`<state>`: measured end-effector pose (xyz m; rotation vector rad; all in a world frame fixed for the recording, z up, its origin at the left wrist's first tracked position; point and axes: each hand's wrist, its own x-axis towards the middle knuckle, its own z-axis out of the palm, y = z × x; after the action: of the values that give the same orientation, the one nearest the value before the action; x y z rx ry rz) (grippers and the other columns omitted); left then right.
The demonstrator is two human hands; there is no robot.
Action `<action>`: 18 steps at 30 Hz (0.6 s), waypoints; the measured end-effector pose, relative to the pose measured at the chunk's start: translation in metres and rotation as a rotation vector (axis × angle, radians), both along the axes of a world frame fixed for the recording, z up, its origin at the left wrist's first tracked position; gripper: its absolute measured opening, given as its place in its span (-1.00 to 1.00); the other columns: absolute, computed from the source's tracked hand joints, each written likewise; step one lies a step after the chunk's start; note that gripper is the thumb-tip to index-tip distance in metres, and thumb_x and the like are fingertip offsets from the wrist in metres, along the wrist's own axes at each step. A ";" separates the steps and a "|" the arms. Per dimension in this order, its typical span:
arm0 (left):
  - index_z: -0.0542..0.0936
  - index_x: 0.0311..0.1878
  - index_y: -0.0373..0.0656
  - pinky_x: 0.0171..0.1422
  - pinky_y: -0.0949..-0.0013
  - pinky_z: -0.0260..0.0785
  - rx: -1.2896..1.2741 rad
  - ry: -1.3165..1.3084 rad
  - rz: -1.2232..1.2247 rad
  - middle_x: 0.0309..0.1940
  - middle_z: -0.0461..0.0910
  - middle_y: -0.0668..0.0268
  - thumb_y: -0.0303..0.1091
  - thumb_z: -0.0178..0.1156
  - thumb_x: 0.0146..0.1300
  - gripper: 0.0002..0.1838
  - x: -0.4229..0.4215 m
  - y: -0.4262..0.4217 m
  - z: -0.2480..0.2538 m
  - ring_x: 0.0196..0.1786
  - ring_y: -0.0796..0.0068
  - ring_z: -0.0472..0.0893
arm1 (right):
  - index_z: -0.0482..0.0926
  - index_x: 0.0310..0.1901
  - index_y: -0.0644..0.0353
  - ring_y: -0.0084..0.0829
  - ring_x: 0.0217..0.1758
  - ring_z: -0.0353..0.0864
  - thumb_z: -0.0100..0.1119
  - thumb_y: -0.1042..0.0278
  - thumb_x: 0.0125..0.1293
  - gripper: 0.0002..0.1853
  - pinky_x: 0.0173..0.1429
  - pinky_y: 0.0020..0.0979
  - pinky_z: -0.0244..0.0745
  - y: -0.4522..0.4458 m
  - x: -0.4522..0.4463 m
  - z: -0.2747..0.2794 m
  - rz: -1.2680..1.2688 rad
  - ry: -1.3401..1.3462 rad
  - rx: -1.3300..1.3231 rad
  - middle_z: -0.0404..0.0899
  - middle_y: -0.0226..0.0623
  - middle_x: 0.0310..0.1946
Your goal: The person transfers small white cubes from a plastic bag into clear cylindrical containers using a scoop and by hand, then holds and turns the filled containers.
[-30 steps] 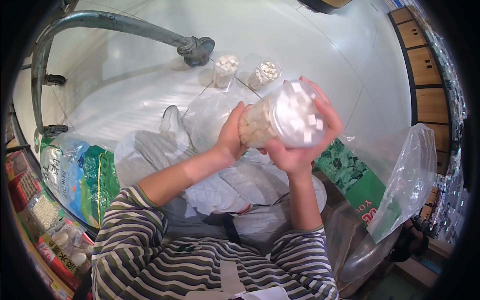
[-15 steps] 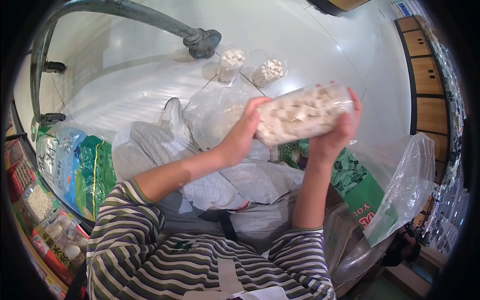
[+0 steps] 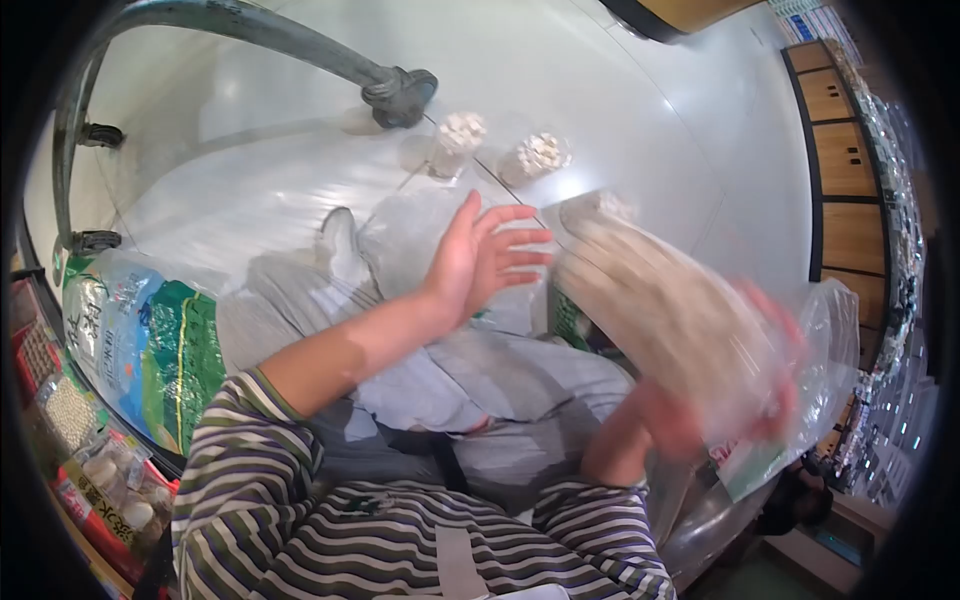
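Observation:
My right hand (image 3: 735, 390) is wrapped round the lower end of a clear plastic jar of off-white cubes (image 3: 670, 310). Jar and hand are smeared by motion, and the jar leans up to the left. My left hand (image 3: 475, 255) is in the air over my lap, fingers spread, holding nothing. Below it lies a clear plastic bag (image 3: 400, 225). Two more clear containers stand on the floor ahead, a left container of pale cubes (image 3: 459, 142) and a right container of pale cubes (image 3: 538, 158).
A metal cart frame (image 3: 270, 30) with a caster (image 3: 402, 98) is at the upper left. Printed bags (image 3: 165, 335) lie left of my legs, beside packaged goods (image 3: 115, 490). Clear plastic wrapping (image 3: 825, 330) hangs at the right, before wooden cabinets (image 3: 850, 225).
My left hand has let go of the jar and opened. The right hand has carried the jar down to the right, turning it from nearly level to steeply slanted.

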<state>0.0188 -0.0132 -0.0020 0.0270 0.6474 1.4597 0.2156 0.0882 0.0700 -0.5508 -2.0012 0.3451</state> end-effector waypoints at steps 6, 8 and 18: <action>0.42 0.31 -0.11 0.29 0.22 0.34 -0.043 -0.040 -0.020 0.15 0.58 0.19 0.32 -0.36 0.46 -0.25 0.005 0.001 -0.014 0.16 0.31 0.55 | 0.23 0.27 0.46 0.07 0.04 0.60 0.33 -0.14 0.18 -0.12 0.10 0.03 0.63 -0.034 -0.053 -0.001 0.219 0.300 -0.066 0.35 0.18 0.17; 0.47 0.24 -0.15 0.07 0.21 0.49 -0.112 -0.071 -0.027 0.07 0.63 0.23 0.32 -0.31 0.45 -0.26 0.007 0.001 0.017 -0.03 0.30 0.65 | 0.18 0.34 0.47 0.06 0.08 0.60 0.26 -0.11 0.27 -0.12 0.18 0.02 0.58 -0.021 -0.065 0.002 0.192 0.327 -0.112 0.38 0.17 0.18; 0.32 0.34 -0.25 -0.31 0.45 0.46 0.483 0.975 0.348 0.09 0.48 0.13 0.21 0.08 0.36 -0.26 -0.013 -0.008 0.019 -0.27 0.50 0.58 | 0.39 0.26 0.33 -0.14 0.17 0.56 -0.18 -0.11 0.48 -0.37 0.26 -0.11 0.50 0.005 -0.075 -0.060 0.320 0.761 -1.826 0.52 0.01 0.14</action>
<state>0.0059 -0.0208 0.0165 1.1023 1.0883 1.8888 0.1408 0.0927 0.0100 -0.9029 -0.5400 2.2157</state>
